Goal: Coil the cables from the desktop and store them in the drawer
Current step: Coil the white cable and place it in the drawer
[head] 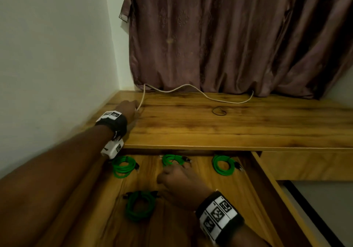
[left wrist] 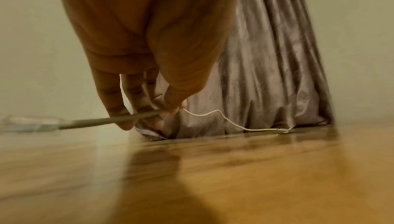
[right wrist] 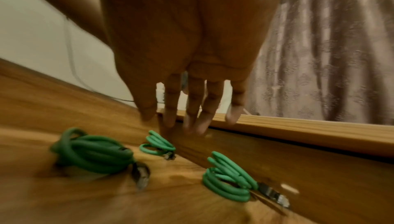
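Observation:
A long white cable [head: 191, 87] trails across the back of the wooden desktop [head: 238, 126], close to the curtain. My left hand [head: 135, 107] pinches that cable near its left end. In the left wrist view the thumb and fingers [left wrist: 136, 103] hold the cable [left wrist: 232, 121] just above the wood, and its clear plug [left wrist: 32, 124] sticks out to the left. Below the desktop the drawer [head: 210, 189] is pulled out, with several green coiled cables [head: 140, 205] inside. My right hand [head: 175, 172] hovers over the middle back coil [head: 172, 159]; its fingers [right wrist: 192, 118] are straight and spread, holding nothing.
A small dark elastic loop [head: 219, 111] lies on the desktop right of centre. A brown curtain [head: 229, 36] hangs behind the desk and a white wall [head: 57, 55] closes the left side. The drawer's right wall [head: 267, 181] runs beside my right wrist.

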Tool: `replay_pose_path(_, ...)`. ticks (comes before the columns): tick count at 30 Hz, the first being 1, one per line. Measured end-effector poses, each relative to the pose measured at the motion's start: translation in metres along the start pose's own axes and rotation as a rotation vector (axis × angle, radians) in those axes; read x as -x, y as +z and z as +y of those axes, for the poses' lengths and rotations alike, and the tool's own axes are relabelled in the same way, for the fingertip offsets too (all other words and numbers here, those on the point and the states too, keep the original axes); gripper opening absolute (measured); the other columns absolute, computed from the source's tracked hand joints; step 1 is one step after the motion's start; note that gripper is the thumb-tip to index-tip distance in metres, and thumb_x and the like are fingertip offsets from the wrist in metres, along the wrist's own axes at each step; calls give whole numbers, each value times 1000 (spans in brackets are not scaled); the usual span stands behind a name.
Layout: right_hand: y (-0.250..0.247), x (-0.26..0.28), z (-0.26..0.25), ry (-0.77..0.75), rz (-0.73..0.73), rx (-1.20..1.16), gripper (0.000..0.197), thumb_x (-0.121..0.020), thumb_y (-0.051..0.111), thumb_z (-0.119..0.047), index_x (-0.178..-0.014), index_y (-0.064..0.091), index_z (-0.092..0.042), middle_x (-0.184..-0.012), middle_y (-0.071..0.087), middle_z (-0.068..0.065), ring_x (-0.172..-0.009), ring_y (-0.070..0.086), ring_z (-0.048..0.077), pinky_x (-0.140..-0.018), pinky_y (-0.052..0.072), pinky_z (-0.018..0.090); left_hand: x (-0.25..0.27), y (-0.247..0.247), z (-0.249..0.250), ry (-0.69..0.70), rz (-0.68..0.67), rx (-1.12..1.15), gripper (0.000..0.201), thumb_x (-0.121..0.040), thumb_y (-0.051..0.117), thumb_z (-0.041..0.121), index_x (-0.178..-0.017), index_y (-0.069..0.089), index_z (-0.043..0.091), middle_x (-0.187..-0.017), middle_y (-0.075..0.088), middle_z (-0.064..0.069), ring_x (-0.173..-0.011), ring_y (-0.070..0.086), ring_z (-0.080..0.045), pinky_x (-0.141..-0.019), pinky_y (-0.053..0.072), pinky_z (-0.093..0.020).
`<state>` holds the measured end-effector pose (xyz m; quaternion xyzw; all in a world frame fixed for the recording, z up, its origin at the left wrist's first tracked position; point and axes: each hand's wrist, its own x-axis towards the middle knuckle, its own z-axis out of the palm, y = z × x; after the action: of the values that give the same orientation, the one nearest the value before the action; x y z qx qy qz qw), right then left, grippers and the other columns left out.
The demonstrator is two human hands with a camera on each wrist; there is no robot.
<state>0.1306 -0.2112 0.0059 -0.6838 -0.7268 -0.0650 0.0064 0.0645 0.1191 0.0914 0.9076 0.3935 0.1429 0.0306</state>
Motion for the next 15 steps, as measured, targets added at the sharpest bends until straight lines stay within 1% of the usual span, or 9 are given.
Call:
replay_pose_path(1,-6,1,3,38,18,3,35,-101,55,-44,-126,61,-21,-124,62,6,-120,56,31,-99,40,52,10,-2,10,32,67,11,31,-97,62,15,-128,57,18,-100,55,-11,-92,58,-35,-77,44,-38)
replay_pose_path(3,-17,4,13,132,96,-12,37,-100,55,-49,-127,61,-25,-126,62,3,-120,53,29,-99,39,50,37,-5,26,88,175,72,38,-94,61,8,-130,56,19,-96,51,-8,-91,58,-37,-75,41,-38)
replay_pose_path(6,-30,2,36,264,206,-116,35,-100,56,-49,-128,60,-28,-123,63,-1,-117,52,24,-98,43,46,76,-4,41,167,288,183,50,-87,60,-1,-131,55,22,-99,65,-7,-93,64,-33,-75,49,-39)
replay_pose_path(9,-35,-22,80,400,234,-241,39,-98,55,-53,-125,63,-27,-122,66,1,-116,57,26,-96,49,45,106,3,54,185,378,282,52,-88,60,-2,-132,56,24,-102,69,-2,-94,66,-26,-78,53,-38)
replay_pose_path(10,-38,-33,99,441,214,-277,44,-96,55,-55,-126,64,-25,-125,66,5,-118,59,28,-97,50,44,115,7,60,194,406,309,51,-90,62,-1,-134,58,24,-104,69,-2,-95,66,-26,-79,52,-37)
replay_pose_path(11,-45,-44,120,479,157,-292,48,-96,55,-55,-130,64,-21,-129,66,9,-121,60,32,-97,50,43,123,11,66,210,430,336,52,-90,63,-1,-135,58,24,-107,69,-3,-97,65,-26,-80,52,-38)
replay_pose_path(13,-60,-64,161,530,-16,-219,53,-103,56,-48,-139,59,-11,-139,62,18,-128,57,37,-100,47,41,135,19,75,242,456,368,59,-88,63,-6,-139,57,23,-112,68,-2,-100,64,-24,-84,54,-40)
replay_pose_path(14,-67,-71,179,566,-79,-177,54,-104,56,-45,-143,56,-8,-143,59,19,-132,54,38,-103,44,40,138,23,77,251,463,369,61,-88,62,-8,-141,56,23,-113,67,-2,-101,63,-22,-84,53,-39)
replay_pose_path(15,-70,-78,199,597,-113,-132,55,-104,55,-46,-145,55,-8,-146,57,18,-135,52,37,-107,42,40,140,26,79,253,468,355,63,-88,62,-9,-141,55,23,-114,65,-2,-101,62,-21,-83,52,-37)
